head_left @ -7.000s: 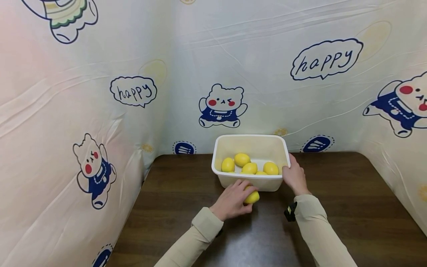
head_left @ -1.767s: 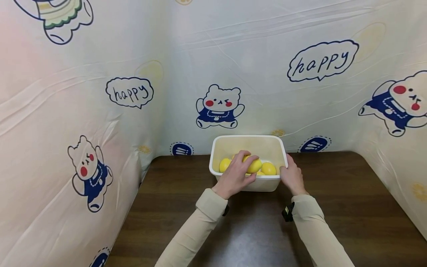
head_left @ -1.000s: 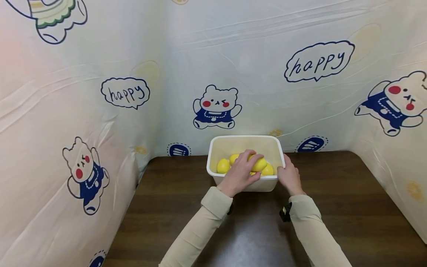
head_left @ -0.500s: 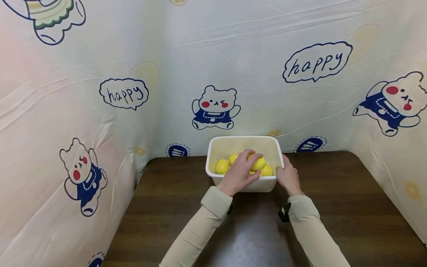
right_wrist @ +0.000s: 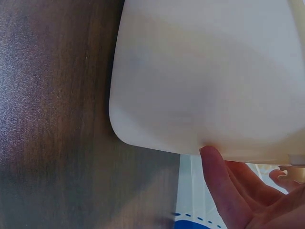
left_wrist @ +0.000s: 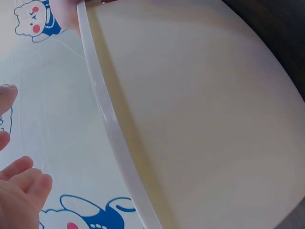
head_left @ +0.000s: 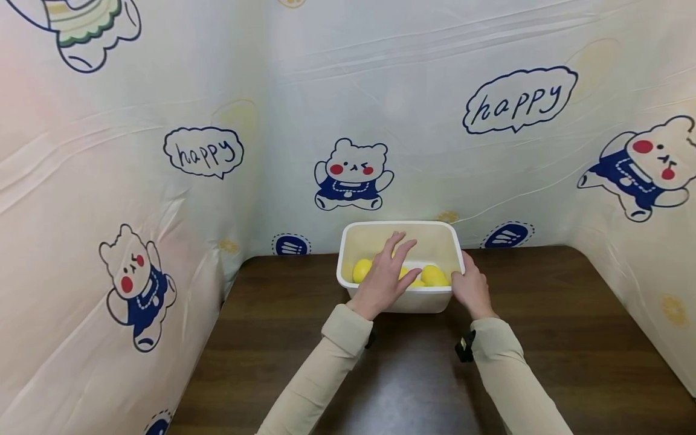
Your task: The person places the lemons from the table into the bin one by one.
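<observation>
Just let go of that last lemon (head_left: 433,275), so my left hand (head_left: 387,275) hovers open right above it in the tub (head_left: 399,301), right hand (head_left: 472,291) gripping the near-right corner.

tub (head_left: 401,299): cream-white plastic
lemons (head_left: 433,275): bright yellow
table (head_left: 544,338): dark brown wood grain
backdrop (head_left: 353,176): pale, navy bears, "happy" bubbles
sleeves (head_left: 508,374): beige, probably
</observation>
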`<action>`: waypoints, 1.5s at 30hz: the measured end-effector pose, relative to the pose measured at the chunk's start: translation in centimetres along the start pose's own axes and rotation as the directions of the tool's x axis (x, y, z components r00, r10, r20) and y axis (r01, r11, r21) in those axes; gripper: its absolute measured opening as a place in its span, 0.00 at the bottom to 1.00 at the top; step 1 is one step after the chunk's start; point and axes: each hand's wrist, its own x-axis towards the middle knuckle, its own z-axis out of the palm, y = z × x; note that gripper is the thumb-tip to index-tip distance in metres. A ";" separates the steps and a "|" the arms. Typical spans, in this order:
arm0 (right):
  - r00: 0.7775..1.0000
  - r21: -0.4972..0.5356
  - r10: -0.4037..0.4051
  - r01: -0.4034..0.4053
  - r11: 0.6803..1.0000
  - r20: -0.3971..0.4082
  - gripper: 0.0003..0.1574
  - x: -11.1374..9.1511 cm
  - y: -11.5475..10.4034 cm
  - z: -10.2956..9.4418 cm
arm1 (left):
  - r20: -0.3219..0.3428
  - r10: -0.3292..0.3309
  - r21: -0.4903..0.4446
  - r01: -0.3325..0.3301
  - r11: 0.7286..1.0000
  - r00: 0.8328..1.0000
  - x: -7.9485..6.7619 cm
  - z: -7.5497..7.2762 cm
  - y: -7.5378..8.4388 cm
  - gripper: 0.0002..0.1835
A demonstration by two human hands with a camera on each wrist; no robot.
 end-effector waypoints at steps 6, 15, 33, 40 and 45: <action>1.000 -0.008 -0.001 0.001 1.000 0.008 0.40 0.0 0.1 -0.2 | -0.011 -0.003 0.000 0.003 1.000 1.000 -0.7 -0.4 -0.2 0.27; 1.000 0.000 0.010 -0.010 1.000 0.023 0.40 0.3 0.1 -0.5 | -0.029 -0.051 0.008 0.051 0.999 0.998 -1.9 -1.2 -0.4 0.25; 0.999 -0.002 0.005 -0.004 1.000 0.053 0.41 0.9 0.4 -0.5 | -0.004 -0.070 0.092 0.070 0.993 0.998 -3.8 -2.4 -1.8 0.22; 0.995 -0.096 -0.029 0.038 0.995 0.093 0.40 0.9 0.5 -1.7 | 0.106 -0.146 0.153 0.129 0.980 0.984 -4.6 -3.9 -1.6 0.27; 0.991 -0.169 -0.093 0.109 0.980 0.100 0.47 0.6 0.0 -3.3 | 0.120 -0.181 0.165 0.160 0.973 0.976 -4.8 -5.7 -1.4 0.29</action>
